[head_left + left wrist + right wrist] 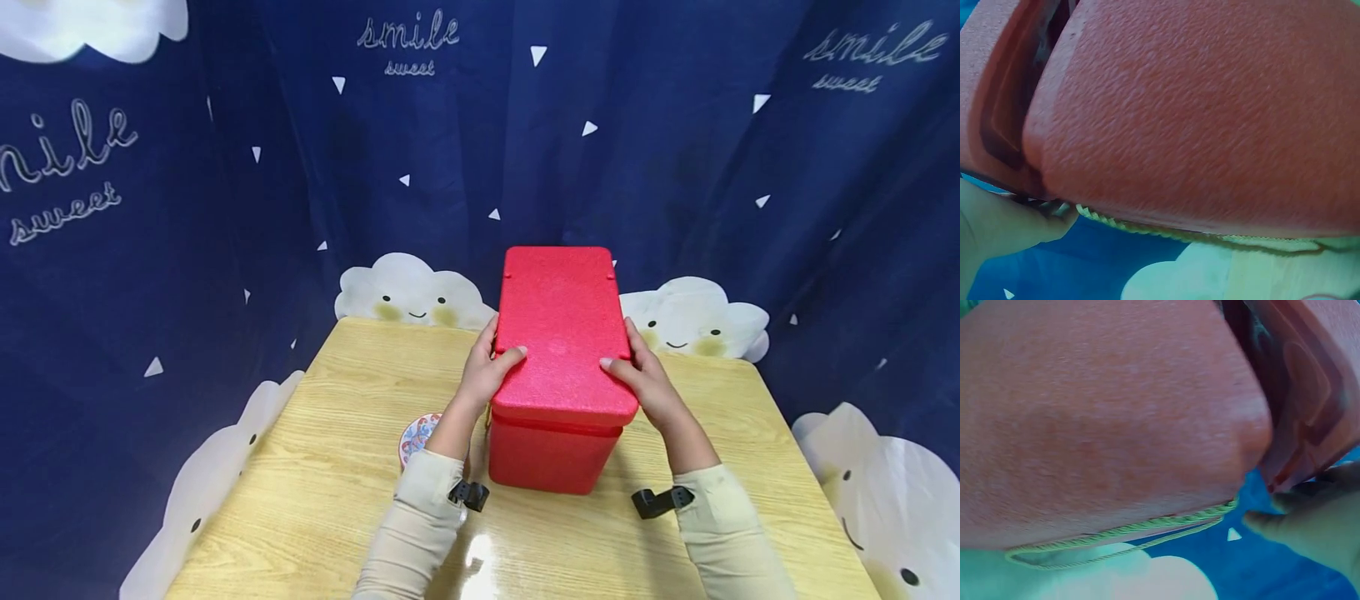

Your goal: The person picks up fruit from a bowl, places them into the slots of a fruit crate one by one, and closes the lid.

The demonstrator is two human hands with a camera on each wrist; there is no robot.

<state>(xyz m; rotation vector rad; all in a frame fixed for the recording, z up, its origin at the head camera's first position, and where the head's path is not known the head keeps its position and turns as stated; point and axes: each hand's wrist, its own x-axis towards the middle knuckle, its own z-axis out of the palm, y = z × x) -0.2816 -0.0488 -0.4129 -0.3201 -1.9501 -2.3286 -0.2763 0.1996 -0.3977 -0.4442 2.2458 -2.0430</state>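
A red foam box (553, 460) stands on the table, its red lid (562, 321) tilted over the top. Along the lid's left edge, my left hand (483, 375) grips with the thumb on top and the fingers at the side. My right hand (651, 385) holds the opposite edge in the same way. Both wrist views show a dark gap between lid and box, so the lid is partly off its seat. A yellow-green braided rope (1147, 526) hangs along the box's side; another rope (1147, 230) shows in the left wrist view. The box's inside is hidden.
A round dish with a blue and red pattern (417, 435) sits left of the box, partly behind my left forearm. The light wooden table (337, 467) ends before a dark blue curtain (450, 150) with printed clouds. Black camera mounts are on both wrists.
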